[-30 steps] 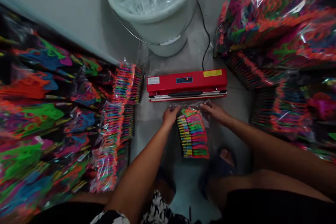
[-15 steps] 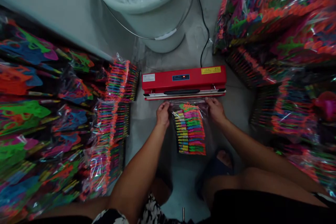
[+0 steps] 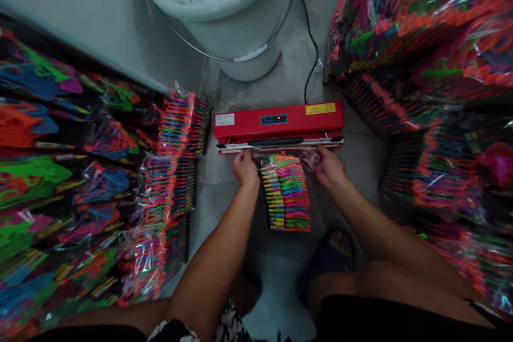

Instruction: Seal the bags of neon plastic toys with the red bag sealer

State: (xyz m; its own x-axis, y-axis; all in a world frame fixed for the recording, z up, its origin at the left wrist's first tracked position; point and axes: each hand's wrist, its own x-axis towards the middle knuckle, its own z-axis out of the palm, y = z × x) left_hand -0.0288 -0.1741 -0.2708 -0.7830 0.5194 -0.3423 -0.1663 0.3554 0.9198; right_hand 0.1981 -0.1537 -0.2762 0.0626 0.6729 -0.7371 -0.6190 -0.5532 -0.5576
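A clear plastic bag [image 3: 285,192] packed with a row of bright plastic toys lies flat between my arms. My left hand [image 3: 245,167] pinches the bag's upper left corner, and my right hand [image 3: 329,166] grips its upper right corner. The bag's open edge reaches up to the front of a red heat sealer [image 3: 294,118], at its sealing bar [image 3: 276,142]. A small orange light glows on the sealer's panel. Whether the bag's edge lies under the bar is hard to make out.
Behind the sealer stands a pale bucket [image 3: 240,37] holding crumpled clear plastic. A black cord [image 3: 311,32] runs back from the sealer. Filled bags [image 3: 168,171] are stacked at the left, and more bagged toys [image 3: 441,160] are piled at the right.
Both hands have moved slightly forward, bringing the bag's top edge up against the sealer's front. The plastic near my right hand looks more gathered.
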